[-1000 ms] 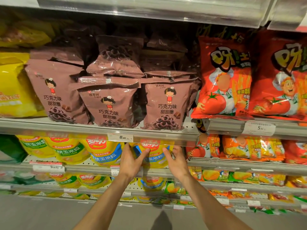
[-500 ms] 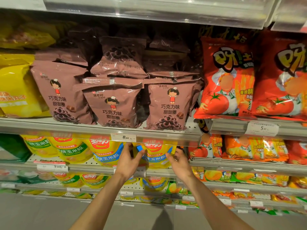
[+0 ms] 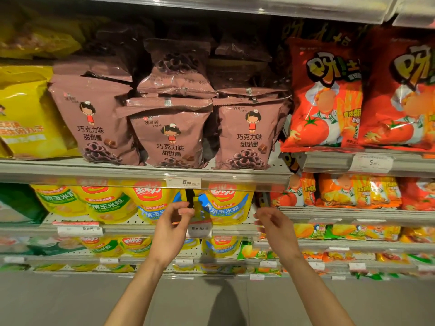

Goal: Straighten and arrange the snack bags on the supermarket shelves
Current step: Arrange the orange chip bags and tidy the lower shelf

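I see the upper shelf point(image 3: 141, 171) w/ three brown bags point(image 3: 169, 137) standing in front, more piled behind; yellow bag point(image 3: 23, 114) at left. Right shelf point(image 3: 329, 161) carries red bags point(image 3: 324, 95). Next shelf point(image 3: 131, 228) down: yellow corn bags point(image 3: 150, 203) in a row, green bag point(image 3: 18, 203) far left. Lower shelves blurred.

Supermarket snack aisle. Tiered metal shelves point(image 3: 146, 171) w/ clear plastic price rails along front edges; printed price tags point(image 3: 183, 182) clipped on, one reads 6.90, another point(image 3: 372, 163) starts w/ 5. Same product faced in rows: brown choc-ring bags point(image 3: 169, 135), red tomato chip bags point(image 3: 322, 95), yellow corn snack bags point(image 3: 223, 205). More stocked shelves below, grey floor point(image 3: 58, 300) underneath.
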A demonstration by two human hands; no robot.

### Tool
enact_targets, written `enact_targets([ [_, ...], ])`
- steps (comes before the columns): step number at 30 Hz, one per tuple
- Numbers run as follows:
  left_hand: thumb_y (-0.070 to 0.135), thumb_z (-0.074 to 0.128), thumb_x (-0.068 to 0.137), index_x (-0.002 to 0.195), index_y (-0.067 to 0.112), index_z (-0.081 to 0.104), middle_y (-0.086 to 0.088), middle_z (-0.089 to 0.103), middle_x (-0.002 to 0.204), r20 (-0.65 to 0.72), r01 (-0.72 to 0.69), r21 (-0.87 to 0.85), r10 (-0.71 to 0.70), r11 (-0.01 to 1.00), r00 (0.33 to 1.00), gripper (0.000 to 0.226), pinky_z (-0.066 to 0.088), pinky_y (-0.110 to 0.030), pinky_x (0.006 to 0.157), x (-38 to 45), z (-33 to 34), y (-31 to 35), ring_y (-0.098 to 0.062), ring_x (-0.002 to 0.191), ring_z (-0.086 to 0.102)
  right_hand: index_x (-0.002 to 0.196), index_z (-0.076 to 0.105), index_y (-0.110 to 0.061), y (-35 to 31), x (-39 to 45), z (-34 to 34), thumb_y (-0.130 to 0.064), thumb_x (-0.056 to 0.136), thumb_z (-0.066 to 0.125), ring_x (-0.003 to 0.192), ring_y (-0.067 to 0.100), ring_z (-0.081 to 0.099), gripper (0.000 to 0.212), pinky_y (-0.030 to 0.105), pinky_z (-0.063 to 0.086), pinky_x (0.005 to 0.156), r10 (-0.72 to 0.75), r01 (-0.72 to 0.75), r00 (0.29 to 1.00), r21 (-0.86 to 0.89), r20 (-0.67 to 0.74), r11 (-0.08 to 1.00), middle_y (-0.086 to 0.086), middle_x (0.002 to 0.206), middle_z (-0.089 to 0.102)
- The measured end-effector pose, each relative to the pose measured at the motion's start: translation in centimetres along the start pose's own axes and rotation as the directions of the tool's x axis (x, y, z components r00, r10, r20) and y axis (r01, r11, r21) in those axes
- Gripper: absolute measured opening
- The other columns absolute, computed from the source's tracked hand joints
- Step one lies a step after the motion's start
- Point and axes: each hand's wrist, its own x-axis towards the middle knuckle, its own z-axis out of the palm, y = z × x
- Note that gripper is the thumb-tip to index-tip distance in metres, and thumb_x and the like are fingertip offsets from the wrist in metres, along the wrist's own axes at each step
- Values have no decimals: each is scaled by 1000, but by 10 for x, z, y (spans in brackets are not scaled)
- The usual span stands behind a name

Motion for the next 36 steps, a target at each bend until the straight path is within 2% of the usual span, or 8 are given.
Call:
enact_targets([
  [4,22,64,100,105,25,69,21,73,105,11,-10,-69,11,998,1000,8,57,-41,89,-16,-10,8,-8,96,71,97,71,-14,-5,-27,-8,-9,100,62,82,18,72,11,29,58,75,-45,52,991,48,-129,997,2,97,76],
  [6,22,66,99,105,25,70,15,74,102,27,-4,-92,6,996,1000,8,57,-46,91,-21,-12,10,-16,98,72,96,71,-16,-7,-42,-12,-9,100,61,80,16,72,13,23,58,71,-70,82,982,61,-175,995,-1,93,77],
  [15,21,67,97,106,22,69,2,76,92,114,-33,-123,47,992,992,9,56,-41,90,-42,13,34,-20,91,73,99,71,-19,-12,-76,-53,-16,101,62,82,11,72,10,17,56,70,-96,115,967,67,-237,991,-4,88,77],
  [18,23,68,97,103,25,70,1,76,92,120,-30,-146,48,989,992,7,56,-38,89,-55,41,46,-24,92,72,98,71,-19,-12,-72,-83,-15,102,60,87,15,73,12,22,58,74,-125,146,960,68,-250,987,-2,88,77],
  [22,17,67,97,101,21,72,3,78,93,103,-71,-147,87,987,991,7,56,-35,85,-73,95,64,-23,93,73,99,71,-20,-10,-60,-142,-16,103,59,90,19,73,13,38,59,87,-167,185,961,63,-222,981,1,93,77],
  [28,21,69,96,101,21,73,12,77,92,45,-173,-109,179,979,983,6,53,-20,75,-104,199,107,-5,84,71,94,72,-26,-6,-34,-253,-16,101,62,90,20,72,17,40,57,86,-260,271,940,22,-220,962,0,90,77],
  [33,23,70,97,100,23,73,1,78,94,73,-212,-136,224,968,972,5,54,-30,76,-123,269,148,-14,84,71,97,73,-33,-6,-29,-330,-23,99,65,93,22,72,12,43,57,90,-287,302,928,26,-236,953,-2,91,77],
  [36,18,67,98,97,28,73,7,77,91,117,-232,-157,252,960,961,12,54,-22,80,-128,296,168,-10,90,71,97,72,-39,-9,-27,-360,-28,98,65,92,16,72,13,39,56,89,-297,315,918,28,-263,949,-5,92,77],
])
